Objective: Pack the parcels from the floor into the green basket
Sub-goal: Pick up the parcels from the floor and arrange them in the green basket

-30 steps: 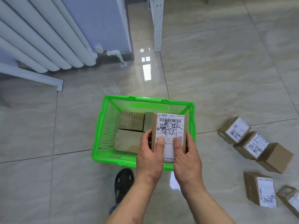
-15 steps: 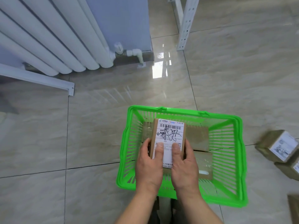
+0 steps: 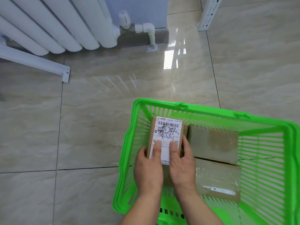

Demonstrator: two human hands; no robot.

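Note:
A cardboard parcel with a white shipping label and black handwriting is held flat, label up, inside the left end of the green basket. My left hand grips its left side and my right hand grips its right side, thumbs pressed on the label. Two plain brown parcels lie in the basket to the right: one at the back and one nearer me. The held parcel's underside is hidden.
A white radiator with a valve and pipe runs along the wall at the upper left. A white metal rail lies on the floor below it. A white shelf leg stands at the upper right. Glossy beige floor tiles surround the basket.
The view has swung left and closer, so the floor parcels on the right have left the frame. Both hands have carried the labelled parcel from the basket's right side to its left end and lower.

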